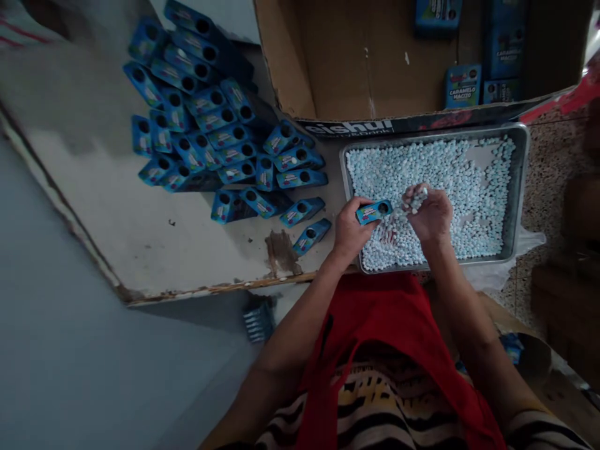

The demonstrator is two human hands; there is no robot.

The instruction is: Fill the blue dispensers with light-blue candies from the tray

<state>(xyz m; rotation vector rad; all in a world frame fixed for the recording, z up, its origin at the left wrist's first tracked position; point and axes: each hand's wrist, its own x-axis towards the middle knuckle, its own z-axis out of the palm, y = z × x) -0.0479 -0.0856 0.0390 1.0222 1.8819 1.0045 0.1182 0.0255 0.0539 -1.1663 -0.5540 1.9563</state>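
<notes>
Near the bench's point(201, 250) front edge, over a tray point(519, 187), a blue box point(369, 214) is pinched by the left hand's point(350, 228) fingers, pellets point(417, 200) are cupped in the right hand point(434, 217), filling seems underway, and careful aim at the hole point(384, 207) is needed.

Dim light covers a worn tabletop point(206, 250) and speckled floor point(541, 194).

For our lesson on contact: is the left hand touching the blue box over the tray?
Touching: the head view shows the left hand gripping the blue box along opposite edges.
</notes>
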